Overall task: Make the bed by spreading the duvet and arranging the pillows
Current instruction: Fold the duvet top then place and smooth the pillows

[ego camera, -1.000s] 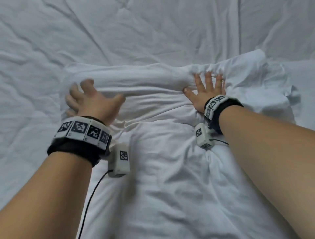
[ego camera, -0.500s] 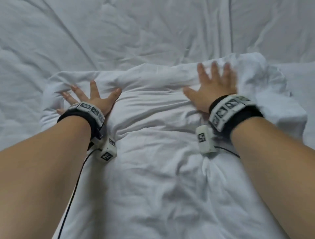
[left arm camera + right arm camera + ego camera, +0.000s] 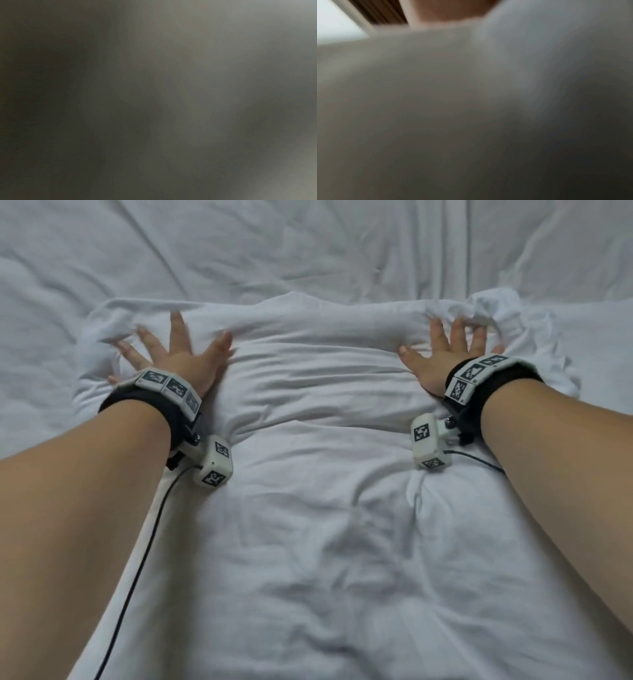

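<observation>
The fingers (image 3: 178, 333) of the left hand (image 3: 178, 361) are spread wide and lie flat on the white pillow (image 3: 318, 474), near its far left corner. The fingers (image 3: 459, 337) of the right hand (image 3: 442, 364) are spread as well, palm down on the same pillow near its far right corner, their tips at the bunched cloth along the far edge. Neither hand pinches or grips anything; both press straight down on the fabric. The two hands are well apart, with a long fold of pillowcase running between them.

The pillow lies across the middle of the head view, wrinkled, with its near part reaching down between the forearms. It rests on the white duvet (image 3: 308, 251), which fills the far part of the view and both sides and is creased all over.

Each wrist wears a black band with a strip of black-and-white markers (image 3: 169, 386). A small white camera block (image 3: 214, 462) hangs beside the left wrist, touching the pillow, and a dark cable (image 3: 137, 570) trails from it toward the near edge.

The left wrist view is dark and blurred. The right wrist view shows blurred white cloth.
</observation>
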